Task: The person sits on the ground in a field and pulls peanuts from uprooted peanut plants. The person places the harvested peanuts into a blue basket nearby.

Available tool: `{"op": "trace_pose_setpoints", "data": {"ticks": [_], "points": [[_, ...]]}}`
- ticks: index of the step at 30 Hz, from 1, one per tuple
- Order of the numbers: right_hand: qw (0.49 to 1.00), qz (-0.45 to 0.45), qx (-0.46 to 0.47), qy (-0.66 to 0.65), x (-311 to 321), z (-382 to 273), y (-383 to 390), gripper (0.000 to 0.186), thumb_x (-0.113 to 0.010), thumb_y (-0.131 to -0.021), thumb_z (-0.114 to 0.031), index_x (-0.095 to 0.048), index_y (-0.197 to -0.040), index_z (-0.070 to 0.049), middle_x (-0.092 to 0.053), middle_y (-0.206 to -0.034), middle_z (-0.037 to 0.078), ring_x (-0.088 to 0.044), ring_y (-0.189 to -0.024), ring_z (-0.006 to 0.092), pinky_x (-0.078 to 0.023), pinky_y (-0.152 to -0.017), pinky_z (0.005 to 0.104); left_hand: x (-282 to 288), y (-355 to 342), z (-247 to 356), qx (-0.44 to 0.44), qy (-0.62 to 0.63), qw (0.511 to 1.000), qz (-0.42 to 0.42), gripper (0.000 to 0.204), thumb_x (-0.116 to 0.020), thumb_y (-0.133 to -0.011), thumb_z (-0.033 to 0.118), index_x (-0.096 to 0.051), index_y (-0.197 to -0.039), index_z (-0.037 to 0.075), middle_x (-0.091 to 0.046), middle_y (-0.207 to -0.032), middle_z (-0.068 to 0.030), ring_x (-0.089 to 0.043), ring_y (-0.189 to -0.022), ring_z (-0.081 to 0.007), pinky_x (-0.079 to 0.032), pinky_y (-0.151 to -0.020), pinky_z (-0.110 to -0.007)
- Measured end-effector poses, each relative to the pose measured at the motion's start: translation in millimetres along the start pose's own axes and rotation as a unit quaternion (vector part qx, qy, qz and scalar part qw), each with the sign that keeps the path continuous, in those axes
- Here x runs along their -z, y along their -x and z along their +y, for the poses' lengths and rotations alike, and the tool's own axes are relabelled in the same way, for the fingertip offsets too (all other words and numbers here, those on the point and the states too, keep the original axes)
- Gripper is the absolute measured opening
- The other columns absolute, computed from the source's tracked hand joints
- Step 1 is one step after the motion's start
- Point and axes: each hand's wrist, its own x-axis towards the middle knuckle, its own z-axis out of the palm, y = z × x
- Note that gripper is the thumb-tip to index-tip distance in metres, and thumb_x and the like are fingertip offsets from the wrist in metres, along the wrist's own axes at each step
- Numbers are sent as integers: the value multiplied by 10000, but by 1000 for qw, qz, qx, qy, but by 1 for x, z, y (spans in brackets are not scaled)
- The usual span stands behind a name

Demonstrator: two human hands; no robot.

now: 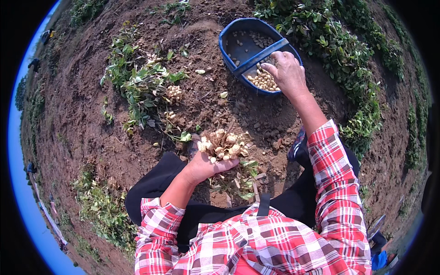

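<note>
My left hand (205, 166) is closed around an uprooted peanut plant (223, 145), its roots thick with pale, earth-dusted pods turned upward. The plant's green leaves (240, 178) hang below that hand, between my legs. Over the right side of a blue basket (228, 62) is my right hand (288, 72), palm down, thumb apart from the bent fingers. Nothing shows between them, though the palm side is hidden. Loose peanuts (264, 81) lie heaped in the basket's near part, with more scattered in its far part. The basket's flat blue handle (256, 58) crosses above them, beside my fingers.
Pulled peanut plants (142, 89) with pods lie on the brown soil (197, 36) to the left. More plants (103, 201) lie at the lower left. A leafy green row (343, 55) runs along the right. A shoe (298, 143) is close below the basket.
</note>
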Motion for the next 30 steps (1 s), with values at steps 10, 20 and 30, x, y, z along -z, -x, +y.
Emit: {"op": "trace_pose_setpoints", "data": {"ticks": [10,20,30], "points": [[833,-370,76,-404,70,-102,46,254,-679,-885,-224,-593,-882,15,-620,-738,104,-600,-679,167,-470,-624,345,-2,-10,12,12,62,997,37,389,-755,-781,46,-612,-1140,84,-635,-1076,3,-602,-982,-110,-499,-878,-288],[712,-398,-86,-572,70,-65,21,378,-426,-987,-273,-472,-691,-44,-454,-631,9,-402,-538,98,-344,-505,271,-1,-9,8,20,144,988,56,394,-725,-787,-5,-602,-1159,33,-653,-1082,-40,-632,-973,-147,-523,-870,-305],[856,-252,167,-420,79,-84,44,277,-697,-822,-56,-616,-1086,-27,-615,-917,87,-640,-817,247,-519,-708,335,-3,-16,7,23,186,980,67,363,-714,-807,43,-603,-1152,50,-661,-1050,-42,-636,-981,-155,-515,-855,-300]]}}
